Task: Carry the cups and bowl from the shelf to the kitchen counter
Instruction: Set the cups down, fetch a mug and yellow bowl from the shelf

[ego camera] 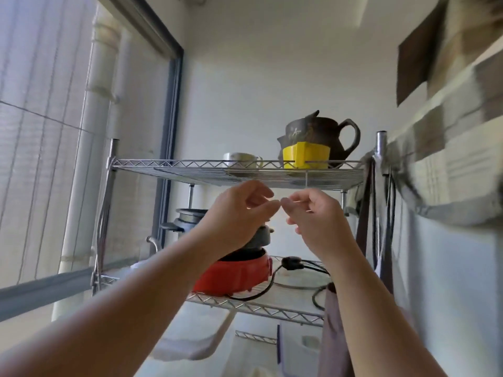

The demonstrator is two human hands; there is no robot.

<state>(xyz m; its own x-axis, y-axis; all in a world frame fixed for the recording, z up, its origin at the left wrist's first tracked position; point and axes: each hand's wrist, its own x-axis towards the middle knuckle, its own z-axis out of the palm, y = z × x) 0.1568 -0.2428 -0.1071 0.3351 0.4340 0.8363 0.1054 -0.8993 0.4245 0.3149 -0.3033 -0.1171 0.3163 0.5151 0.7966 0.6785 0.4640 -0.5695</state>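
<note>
1. While both arms reached up from the bottom of the frame, the left hand (239, 213) and right hand (315, 213) met at frame centre, just below the front edge of the top wire shelf (190, 172).
2. Left hand: fingers loosely curled, nothing held, forefinger tip touching or nearly touching the right hand's fingertips.
3. Right hand: fingers curled in, empty as far as could be seen.
4. White cup (242, 160) sat on the top shelf, centre frame, above the hands, untouched.
5. Yellow cup (306, 157) stood right of it at the shelf front, just before a dark teapot (321, 131).
6. Lower shelf, behind the hands: red appliance (234, 276), black cable (294, 270) to its right.
7. Bowl: could not tell which item.
</note>
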